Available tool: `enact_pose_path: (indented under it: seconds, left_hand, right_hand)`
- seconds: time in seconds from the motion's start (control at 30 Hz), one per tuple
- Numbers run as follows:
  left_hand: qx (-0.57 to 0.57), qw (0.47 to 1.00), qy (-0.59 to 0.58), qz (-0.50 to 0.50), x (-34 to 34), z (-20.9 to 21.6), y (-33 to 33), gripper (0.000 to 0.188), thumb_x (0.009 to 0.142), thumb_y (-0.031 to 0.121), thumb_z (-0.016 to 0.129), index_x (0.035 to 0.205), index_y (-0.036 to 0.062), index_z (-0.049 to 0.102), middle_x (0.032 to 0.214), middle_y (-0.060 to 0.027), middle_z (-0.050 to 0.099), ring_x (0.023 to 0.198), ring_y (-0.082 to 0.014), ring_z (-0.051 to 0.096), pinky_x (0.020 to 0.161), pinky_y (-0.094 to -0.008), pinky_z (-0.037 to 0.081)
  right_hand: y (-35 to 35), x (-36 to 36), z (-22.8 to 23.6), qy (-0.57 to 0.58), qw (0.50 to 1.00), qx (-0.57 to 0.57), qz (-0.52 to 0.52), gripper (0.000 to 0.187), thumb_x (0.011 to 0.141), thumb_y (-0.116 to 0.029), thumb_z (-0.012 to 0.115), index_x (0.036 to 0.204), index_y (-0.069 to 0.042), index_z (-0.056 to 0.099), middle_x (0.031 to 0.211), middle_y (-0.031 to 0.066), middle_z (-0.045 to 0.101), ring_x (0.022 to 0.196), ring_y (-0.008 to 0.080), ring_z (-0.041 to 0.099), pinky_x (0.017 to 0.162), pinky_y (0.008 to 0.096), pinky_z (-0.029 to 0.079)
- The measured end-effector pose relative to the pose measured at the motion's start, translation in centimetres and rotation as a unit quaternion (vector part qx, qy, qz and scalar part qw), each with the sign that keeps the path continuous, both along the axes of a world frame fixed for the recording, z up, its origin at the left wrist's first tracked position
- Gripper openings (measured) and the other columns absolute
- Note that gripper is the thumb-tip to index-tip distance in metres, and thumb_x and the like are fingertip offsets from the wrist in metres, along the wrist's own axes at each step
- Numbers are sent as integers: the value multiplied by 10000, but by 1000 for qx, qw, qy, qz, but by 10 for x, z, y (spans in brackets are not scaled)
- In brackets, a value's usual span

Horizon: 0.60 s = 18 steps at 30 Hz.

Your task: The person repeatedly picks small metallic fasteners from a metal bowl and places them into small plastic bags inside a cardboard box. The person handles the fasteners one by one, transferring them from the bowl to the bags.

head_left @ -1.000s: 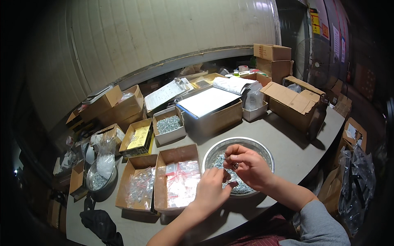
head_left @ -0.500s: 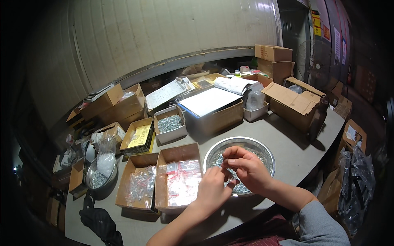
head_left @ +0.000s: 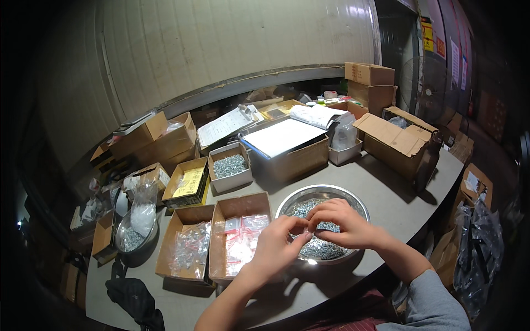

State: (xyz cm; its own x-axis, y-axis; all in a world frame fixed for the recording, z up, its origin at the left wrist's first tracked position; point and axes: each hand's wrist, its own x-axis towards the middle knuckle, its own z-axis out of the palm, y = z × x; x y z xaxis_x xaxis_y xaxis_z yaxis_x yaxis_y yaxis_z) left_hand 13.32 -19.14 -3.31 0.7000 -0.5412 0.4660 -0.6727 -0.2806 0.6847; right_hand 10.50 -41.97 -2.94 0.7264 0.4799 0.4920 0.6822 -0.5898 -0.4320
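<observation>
Over the near part of a round metal bowl my two hands meet, fingertips almost touching. The bowl holds a heap of small silvery screws. My left hand is closed in a pinch at the bowl's left side. Coming in from the right, my right hand pinches too, thumb against fingers. What lies between the fingertips is too small to make out. Left of my left hand stands an open cardboard box of small clear bags with red edges. Beside it, another box holds clear bags of small metal parts.
Behind these are a white box of screws, a box with a yellow paper and a carton topped by white paper. A second metal bowl and a black cloth-like item lie left. Cartons stand back right.
My right hand has come down and turned, fingers now bent toward the left fingertips. My left hand has shifted slightly; both now meet lower over the bowl, uncovering more screws.
</observation>
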Motion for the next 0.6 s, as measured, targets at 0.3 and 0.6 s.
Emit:
enact_pose_path:
  seconds: [0.3, 0.6]
  left_hand:
    - [-24, 991, 132, -13, -6, 11, 5, 355, 922, 113, 697, 1250, 0, 623, 941, -121, 738, 842, -172, 719, 770, -305, 568]
    - [-126, 963, 234, -48, 2, 8, 7, 221, 966, 102, 662, 1153, -13, 648, 965, -84, 734, 879, -121, 686, 715, -281, 573]
  right_hand:
    - [6, -1, 8, 71, 990, 120, -15, 196, 962, -119, 696, 1083, 14, 619, 970, 87, 677, 879, 142, 659, 798, 299, 530]
    - [12, -3, 15, 66, 975, 214, -2, 283, 931, -108, 743, 1144, 24, 611, 1010, 75, 665, 934, 132, 666, 855, 287, 540]
